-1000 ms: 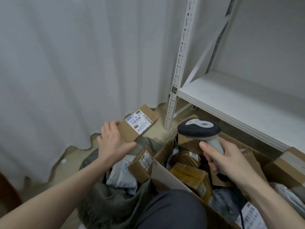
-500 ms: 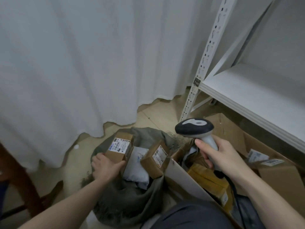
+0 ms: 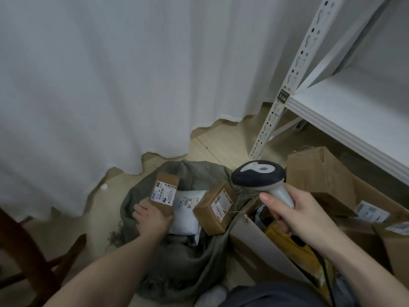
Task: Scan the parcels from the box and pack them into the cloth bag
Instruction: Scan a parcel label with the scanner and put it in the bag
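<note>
My left hand (image 3: 152, 218) grips a small brown parcel (image 3: 164, 192) with a white label, held inside the mouth of the grey-green cloth bag (image 3: 177, 258) on the floor. In the bag also lie a white poly mailer (image 3: 188, 209) and a second brown parcel (image 3: 214, 209). My right hand (image 3: 301, 216) grips the handle of a grey and black barcode scanner (image 3: 259, 176), held above the open cardboard box (image 3: 254, 244). Inside the box are yellow-taped and dark parcels (image 3: 285, 240), partly hidden by my right arm.
A white curtain (image 3: 110, 74) hangs behind the bag. A white metal shelf rack (image 3: 332, 111) stands at the right, over the box's far flaps (image 3: 318, 173). A dark wooden chair (image 3: 28, 258) is at the lower left. My knee (image 3: 276, 295) is at the bottom.
My left hand has carried the small brown parcel from up in front of the scanner down into the cloth bag. My view has swung left toward the bag; the scanner stays in my right hand.
</note>
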